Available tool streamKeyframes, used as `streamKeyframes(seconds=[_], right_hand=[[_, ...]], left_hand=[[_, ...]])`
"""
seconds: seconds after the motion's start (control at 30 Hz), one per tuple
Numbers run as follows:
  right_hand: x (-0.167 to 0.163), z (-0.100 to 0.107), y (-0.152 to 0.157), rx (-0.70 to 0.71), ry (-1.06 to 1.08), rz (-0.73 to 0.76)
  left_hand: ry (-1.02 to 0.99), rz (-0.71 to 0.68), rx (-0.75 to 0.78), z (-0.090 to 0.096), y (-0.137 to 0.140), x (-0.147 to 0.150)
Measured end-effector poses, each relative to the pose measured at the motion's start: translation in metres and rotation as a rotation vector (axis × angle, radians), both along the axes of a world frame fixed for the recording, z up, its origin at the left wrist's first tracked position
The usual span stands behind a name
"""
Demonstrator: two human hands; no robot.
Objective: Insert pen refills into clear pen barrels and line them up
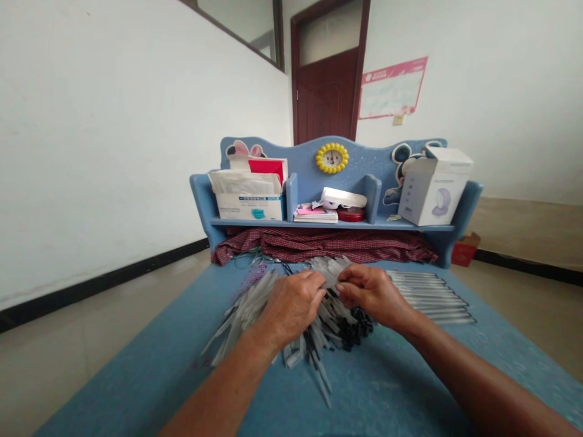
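My left hand (295, 304) is closed, its fingers bent over a translucent plastic sleeve (331, 280). From the other side, my right hand (372, 294) pinches near the same sleeve, thumb against forefinger; what exactly lies between those fingertips is too small to make out. Beneath both hands spreads a loose pile of translucent sleeves (248, 308), partly covered by my left hand. Small black pieces (355, 331) are heaped under my right hand. Several thin dark sticks (314, 346) poke out of the pile towards me. More slim sleeves with dark ends (430, 297) lie side by side on the right.
The blue desk (392, 388) has a raised back shelf (410, 228). On it stand a face mask box (248, 206), a white carton (435, 188) and a red round case (350, 215). Folded checked cloth (319, 244) lies beneath the shelf. A yellow-rimmed clock (332, 158) sits above.
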State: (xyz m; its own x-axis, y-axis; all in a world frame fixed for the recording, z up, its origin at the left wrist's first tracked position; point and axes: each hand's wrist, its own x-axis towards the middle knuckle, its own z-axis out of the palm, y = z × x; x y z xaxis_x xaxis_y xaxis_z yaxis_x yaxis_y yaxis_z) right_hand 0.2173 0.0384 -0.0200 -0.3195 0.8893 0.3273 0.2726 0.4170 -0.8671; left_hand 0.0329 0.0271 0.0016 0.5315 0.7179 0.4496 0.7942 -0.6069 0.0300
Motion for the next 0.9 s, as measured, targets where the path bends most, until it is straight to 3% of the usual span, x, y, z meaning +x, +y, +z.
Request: streamKeyframes(seconds=[0.13,0.33,0.5,0.7,0.9], right_hand=[[0.001,-0.001,0.001,-0.043,-0.109,-0.020],[0.005,-0.005,0.000,-0.030,0.044,0.018],[0.006,-0.010,0.000,-0.062,-0.048,0.014],[0.007,-0.013,0.001,-0.021,0.046,0.009],[0.007,-0.013,0.001,-0.049,-0.036,0.007]], left_hand=[[0.033,0.008,0.007,-0.001,0.000,0.001],[0.067,0.043,0.025,-0.001,-0.001,0.003],[0.104,0.052,0.049,0.000,-0.003,0.004],[0.139,0.074,0.072,0.000,-0.003,0.005],[0.149,0.057,0.101,-0.003,-0.001,0.006]])
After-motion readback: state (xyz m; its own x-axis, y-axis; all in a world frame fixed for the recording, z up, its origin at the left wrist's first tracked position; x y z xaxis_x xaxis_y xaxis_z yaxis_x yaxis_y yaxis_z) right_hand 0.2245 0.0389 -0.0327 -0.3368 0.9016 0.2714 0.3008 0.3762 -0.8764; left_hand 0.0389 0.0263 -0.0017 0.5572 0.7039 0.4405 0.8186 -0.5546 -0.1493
